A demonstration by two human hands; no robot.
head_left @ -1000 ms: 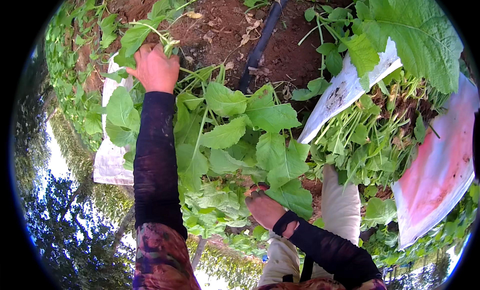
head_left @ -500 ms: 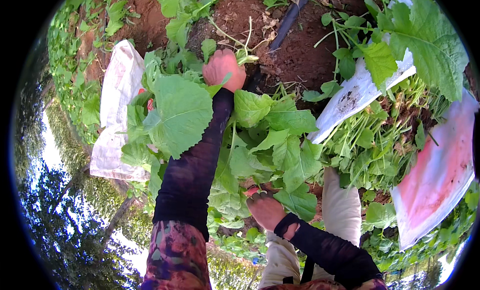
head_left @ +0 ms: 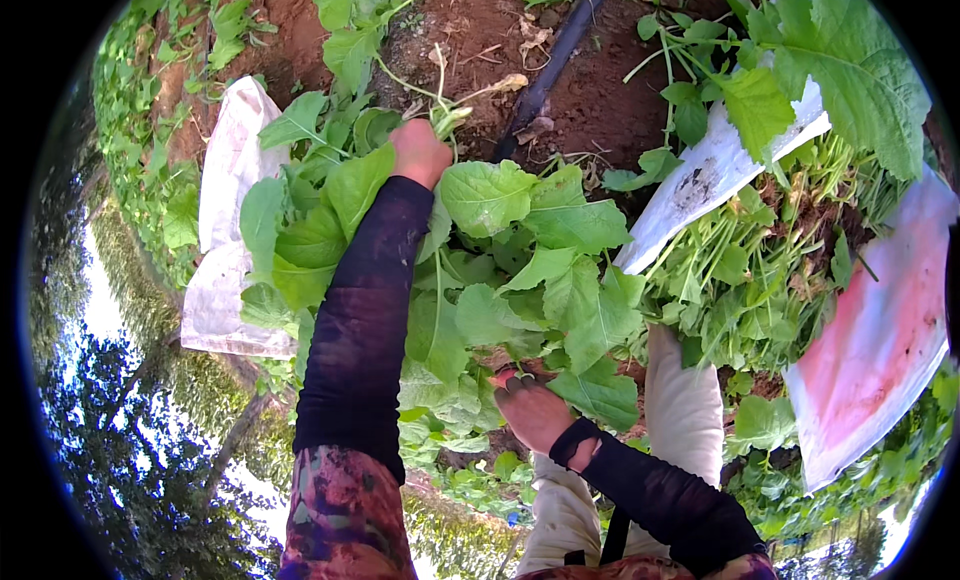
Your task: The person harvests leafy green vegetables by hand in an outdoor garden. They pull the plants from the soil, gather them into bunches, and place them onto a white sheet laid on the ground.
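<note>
My left hand [head_left: 420, 153], stretched far ahead, is closed around the stems of a bunch of leafy greens. Pale stem ends [head_left: 450, 118] stick out past its fist, and broad green leaves [head_left: 310, 235] hang down to the left of the wrist. Closer to my body, my right hand [head_left: 535, 412] is closed on a red handle [head_left: 505, 376]; whatever the handle belongs to is hidden by leaves. Between the two hands stand more large leafy plants [head_left: 490, 198], rooted in reddish soil.
An open white sack [head_left: 700, 185] with a pink-stained flap [head_left: 880, 340] lies at right, heaped with cut greens [head_left: 740, 280]. Another white sack [head_left: 235, 295] sits at left. A black drip pipe [head_left: 555, 65] crosses the soil [head_left: 630, 100] ahead. My pale trouser leg [head_left: 682, 410] is beside the plants.
My left hand has shifted left and slightly nearer with the greens, whose leaves have swung and turned. My right hand has hardly moved.
</note>
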